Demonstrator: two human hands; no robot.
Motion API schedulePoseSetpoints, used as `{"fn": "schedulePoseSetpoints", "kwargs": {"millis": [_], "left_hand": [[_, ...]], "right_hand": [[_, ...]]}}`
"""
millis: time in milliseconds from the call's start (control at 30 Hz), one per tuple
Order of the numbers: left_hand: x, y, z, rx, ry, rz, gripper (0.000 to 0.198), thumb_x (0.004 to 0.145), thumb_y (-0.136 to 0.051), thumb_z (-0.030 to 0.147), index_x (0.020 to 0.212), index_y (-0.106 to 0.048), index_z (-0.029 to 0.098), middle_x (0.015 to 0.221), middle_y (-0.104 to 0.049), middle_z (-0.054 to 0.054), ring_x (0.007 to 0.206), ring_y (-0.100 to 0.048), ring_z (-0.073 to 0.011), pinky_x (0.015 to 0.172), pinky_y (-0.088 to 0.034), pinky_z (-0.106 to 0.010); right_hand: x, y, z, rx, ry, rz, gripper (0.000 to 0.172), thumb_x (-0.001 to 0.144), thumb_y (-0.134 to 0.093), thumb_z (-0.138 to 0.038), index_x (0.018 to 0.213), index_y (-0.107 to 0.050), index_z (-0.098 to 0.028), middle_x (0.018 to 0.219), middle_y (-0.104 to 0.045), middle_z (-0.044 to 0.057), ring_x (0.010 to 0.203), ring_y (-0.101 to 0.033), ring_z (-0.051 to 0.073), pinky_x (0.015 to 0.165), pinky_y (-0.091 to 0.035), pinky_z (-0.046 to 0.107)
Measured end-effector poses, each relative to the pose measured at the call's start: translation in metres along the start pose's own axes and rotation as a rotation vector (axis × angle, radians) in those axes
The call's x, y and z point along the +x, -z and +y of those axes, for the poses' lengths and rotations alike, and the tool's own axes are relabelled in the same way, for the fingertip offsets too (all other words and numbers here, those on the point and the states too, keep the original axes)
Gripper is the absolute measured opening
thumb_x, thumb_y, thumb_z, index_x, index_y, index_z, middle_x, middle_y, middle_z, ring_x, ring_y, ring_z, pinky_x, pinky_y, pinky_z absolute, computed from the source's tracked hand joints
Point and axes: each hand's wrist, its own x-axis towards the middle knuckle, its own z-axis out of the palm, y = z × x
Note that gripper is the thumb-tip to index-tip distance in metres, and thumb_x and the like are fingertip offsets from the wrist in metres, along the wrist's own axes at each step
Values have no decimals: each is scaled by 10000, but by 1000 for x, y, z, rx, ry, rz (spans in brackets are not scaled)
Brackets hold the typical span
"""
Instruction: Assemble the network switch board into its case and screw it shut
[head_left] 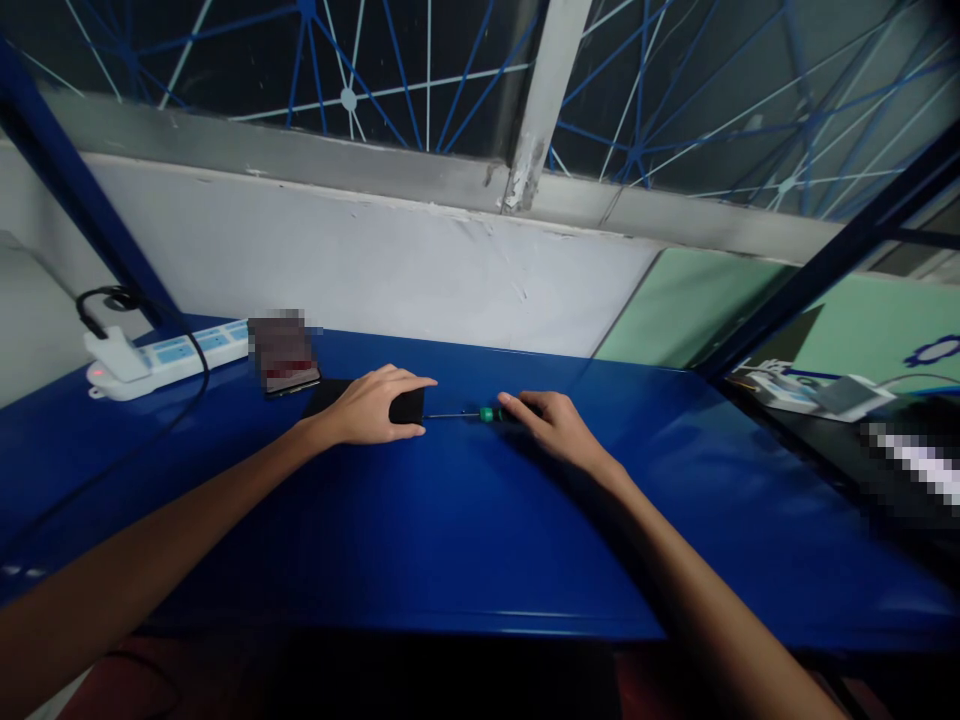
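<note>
A flat black rectangular object [406, 407], its exact kind unclear, lies on the blue table [450, 530]. My left hand [367, 408] rests over it, thumb along its near edge and index finger stretched past its far edge, gripping it between them. A screwdriver [487, 414] with a green and black handle and a thin metal shaft lies level just above the tabletop. My right hand [551, 420] is closed round its handle. The shaft points left, and its tip meets or nearly meets the black object's right side. My palm hides much of that object.
A white power strip [180, 348] with a plugged-in adapter and black cable [206, 375] stands at the back left. Next to it is a blurred dark item [283, 350]. White devices [825, 395] sit on a black surface at the right. Blue frame posts [795, 270] flank the table.
</note>
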Motion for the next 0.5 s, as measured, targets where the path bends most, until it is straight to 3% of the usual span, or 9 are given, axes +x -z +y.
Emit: {"fn": "schedulePoseSetpoints", "kwargs": {"millis": [167,233,367,500], "left_hand": [[0,-1,-2,8,-3,8,676,811,-614,565,1413,-459,299,1299,-589,-96,1158,-518,-301,934,-427,-449],[0,-2,-3,10,-2,6,681,809,-613,570,1415,-458,300,1298,-589,-98,1159,-518,-303,923,-434,-444],[0,-1,-1,21,-2,-5,687,820,-591,585,1425,-448,291,1318,-578,-104,1177,-508,-306,933,-427,-434],[0,14,1,52,34,-142,816,804,-589,600,1502,-321,272,1369,-538,-133,1188,-502,-336,918,-420,-451]], "right_hand": [[-1,-2,2,184,24,-45,361,840,-604,-562,906,-545,-212,635,-487,-33,549,-384,115,506,-284,268],[-1,-1,1,219,25,-40,370,785,-679,-532,905,-542,-210,659,-512,-29,565,-400,117,515,-299,264],[0,8,-2,266,23,100,357,760,-695,-527,808,-573,-195,643,-499,-20,574,-400,117,525,-309,266],[1,19,0,305,-12,285,293,746,-712,-449,772,-573,-193,617,-497,-18,548,-417,115,524,-321,279]]}}
